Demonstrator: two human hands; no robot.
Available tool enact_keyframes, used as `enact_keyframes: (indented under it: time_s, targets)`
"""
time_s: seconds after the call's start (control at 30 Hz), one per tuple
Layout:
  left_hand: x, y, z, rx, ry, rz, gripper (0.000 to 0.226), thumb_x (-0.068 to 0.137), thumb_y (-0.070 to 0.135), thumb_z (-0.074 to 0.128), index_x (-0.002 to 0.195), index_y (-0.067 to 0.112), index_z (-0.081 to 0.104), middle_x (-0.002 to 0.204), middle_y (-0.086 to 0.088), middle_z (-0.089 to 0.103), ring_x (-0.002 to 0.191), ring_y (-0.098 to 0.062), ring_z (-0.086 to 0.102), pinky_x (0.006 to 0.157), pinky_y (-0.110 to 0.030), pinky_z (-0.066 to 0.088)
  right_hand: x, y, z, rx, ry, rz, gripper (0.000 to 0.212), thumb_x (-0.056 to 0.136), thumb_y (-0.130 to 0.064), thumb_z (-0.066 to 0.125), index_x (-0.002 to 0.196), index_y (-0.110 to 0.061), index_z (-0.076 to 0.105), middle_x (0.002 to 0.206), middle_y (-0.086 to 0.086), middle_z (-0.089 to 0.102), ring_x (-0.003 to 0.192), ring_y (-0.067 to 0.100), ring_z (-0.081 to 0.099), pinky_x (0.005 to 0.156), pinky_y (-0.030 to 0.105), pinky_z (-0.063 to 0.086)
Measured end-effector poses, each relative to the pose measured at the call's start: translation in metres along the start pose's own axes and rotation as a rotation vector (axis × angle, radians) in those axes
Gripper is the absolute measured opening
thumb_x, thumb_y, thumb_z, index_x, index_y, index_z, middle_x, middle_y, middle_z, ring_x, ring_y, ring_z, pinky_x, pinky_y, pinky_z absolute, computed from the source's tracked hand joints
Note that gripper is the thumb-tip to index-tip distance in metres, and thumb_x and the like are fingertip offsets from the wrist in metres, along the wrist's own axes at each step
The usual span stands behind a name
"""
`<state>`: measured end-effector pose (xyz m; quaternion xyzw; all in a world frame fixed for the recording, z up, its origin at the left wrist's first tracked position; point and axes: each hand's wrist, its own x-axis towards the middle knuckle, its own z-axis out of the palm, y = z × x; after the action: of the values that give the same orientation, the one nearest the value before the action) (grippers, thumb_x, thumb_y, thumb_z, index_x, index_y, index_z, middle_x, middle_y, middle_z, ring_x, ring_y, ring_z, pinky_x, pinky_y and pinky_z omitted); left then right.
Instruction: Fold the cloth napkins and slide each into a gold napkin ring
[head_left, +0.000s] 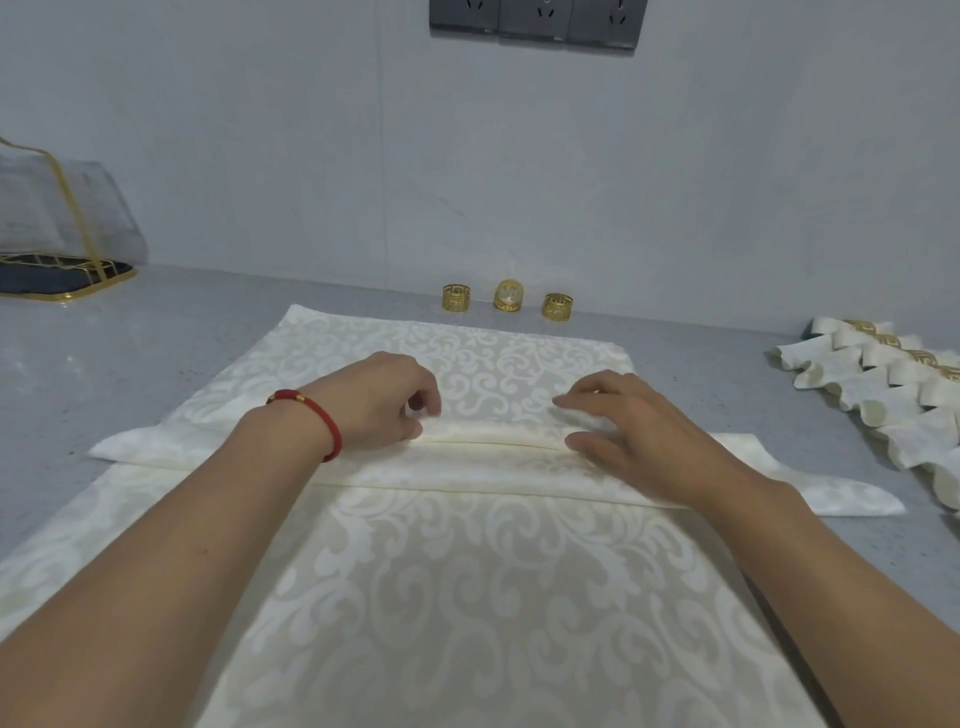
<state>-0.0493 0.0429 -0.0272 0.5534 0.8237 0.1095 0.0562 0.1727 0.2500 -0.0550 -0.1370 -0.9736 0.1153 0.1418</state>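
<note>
1. A cream napkin (467, 571) lies spread on the grey desk (130, 364); a narrow pleated band of it runs crosswise at mid-cloth, directly under both hands.
2. Left hand (382, 402): fingers curled, thumb and fingertips pinching the pleat's ridge near its left-centre. A red cord bracelet (317, 415) circles the wrist.
3. Right hand (631, 423): fingers extended and lying flat, pressing the pleat down right of centre.
4. The napkin bears a pale scroll damask pattern; the pleat's ends jut past the cloth's side edges on both sides.
5. Three gold napkin rings (508, 297) stand in a row by the wall, well beyond the napkin's far edge.
6. At right, a row of finished napkins (883, 384) lies overlapped, each threaded through a gold ring.
7. At far left, a gold-rimmed tray (62, 275) carries a translucent cover (62, 208); its contents cannot be told.
</note>
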Motion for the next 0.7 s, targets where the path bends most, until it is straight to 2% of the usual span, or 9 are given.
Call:
enact_keyframes:
  time_s: [0.07, 0.13, 0.23, 0.3, 0.4, 0.5, 0.6, 0.63, 0.7]
  targets:
    - [0.000, 0.000, -0.001, 0.018, 0.021, -0.003, 0.013, 0.091, 0.018, 0.066, 0.096, 0.030, 0.064, 0.098, 0.015, 0.060, 0.092, -0.009, 0.057, 0.075, -0.021, 0.045, 0.002, 0.000, 0.001, -0.064, 0.024, -0.005, 0.021, 0.099, -0.037, 0.063, 0.118, -0.032, 0.072, 0.120, -0.015, 0.064, 0.117, 0.012, 0.050, 0.102, 0.040, 0.040]
    - [-0.001, 0.002, -0.001, 0.034, 0.060, 0.001, 0.015, 0.089, 0.016, 0.064, 0.087, 0.031, 0.060, 0.090, 0.014, 0.060, 0.087, -0.010, 0.058, 0.075, -0.029, 0.050, 0.005, -0.004, 0.001, -0.112, 0.087, -0.006, 0.011, 0.097, -0.035, 0.065, 0.103, -0.031, 0.073, 0.104, -0.015, 0.069, 0.109, 0.011, 0.052, 0.100, 0.038, 0.037]
    - [0.000, 0.005, 0.001, 0.119, 0.145, 0.036, 0.020, 0.087, 0.008, 0.059, 0.088, 0.028, 0.056, 0.089, 0.013, 0.056, 0.086, -0.012, 0.054, 0.065, -0.025, 0.042, 0.008, -0.008, 0.003, -0.192, 0.140, -0.020, 0.001, 0.095, -0.030, 0.066, 0.095, -0.031, 0.066, 0.091, -0.013, 0.066, 0.095, 0.011, 0.055, 0.094, 0.034, 0.035]
    - [0.000, 0.006, 0.002, 0.155, 0.145, 0.066, 0.028, 0.082, 0.000, 0.057, 0.088, 0.028, 0.056, 0.087, 0.013, 0.054, 0.084, -0.011, 0.052, 0.062, -0.022, 0.039, 0.009, -0.011, 0.002, -0.230, 0.122, -0.027, 0.007, 0.093, -0.024, 0.067, 0.096, -0.029, 0.065, 0.091, -0.012, 0.064, 0.089, 0.013, 0.057, 0.084, 0.032, 0.037]
    - [-0.001, 0.003, -0.002, 0.162, 0.005, 0.077, 0.035, 0.076, 0.000, 0.057, 0.086, 0.033, 0.058, 0.090, 0.015, 0.058, 0.089, -0.008, 0.054, 0.075, -0.026, 0.047, 0.007, -0.014, -0.005, -0.246, 0.010, -0.023, 0.018, 0.089, -0.016, 0.065, 0.102, -0.028, 0.066, 0.096, -0.013, 0.061, 0.090, 0.012, 0.056, 0.072, 0.027, 0.034]
    - [-0.007, -0.001, -0.010, 0.024, -0.079, 0.018, 0.028, 0.082, 0.012, 0.060, 0.089, 0.040, 0.065, 0.095, 0.017, 0.063, 0.092, -0.005, 0.059, 0.082, -0.025, 0.050, 0.003, -0.016, -0.012, -0.143, -0.035, 0.011, 0.019, 0.088, -0.021, 0.063, 0.103, -0.031, 0.069, 0.100, -0.016, 0.062, 0.094, 0.008, 0.058, 0.078, 0.030, 0.049]
    - [-0.007, -0.002, -0.010, -0.037, -0.009, 0.046, 0.017, 0.091, 0.018, 0.064, 0.088, 0.034, 0.070, 0.087, 0.016, 0.067, 0.086, -0.001, 0.062, 0.074, -0.017, 0.046, 0.000, -0.013, -0.008, 0.024, 0.039, 0.050, 0.009, 0.095, -0.030, 0.062, 0.093, -0.032, 0.071, 0.096, -0.015, 0.065, 0.091, 0.005, 0.061, 0.082, 0.037, 0.054]
    - [-0.006, -0.001, -0.009, -0.046, -0.003, 0.048, 0.016, 0.091, 0.018, 0.066, 0.091, 0.033, 0.068, 0.087, 0.015, 0.066, 0.084, -0.001, 0.061, 0.071, -0.015, 0.043, 0.000, -0.012, -0.006, 0.042, 0.052, 0.058, 0.008, 0.097, -0.032, 0.062, 0.095, -0.032, 0.070, 0.096, -0.015, 0.065, 0.090, 0.004, 0.061, 0.083, 0.038, 0.054]
    - [-0.005, -0.001, -0.006, -0.039, -0.023, 0.031, 0.017, 0.091, 0.020, 0.067, 0.099, 0.035, 0.064, 0.089, 0.013, 0.063, 0.086, -0.004, 0.059, 0.071, -0.017, 0.043, -0.001, -0.013, -0.004, 0.068, 0.042, 0.059, 0.014, 0.099, -0.034, 0.063, 0.111, -0.030, 0.069, 0.102, -0.016, 0.065, 0.095, 0.004, 0.060, 0.087, 0.035, 0.053]
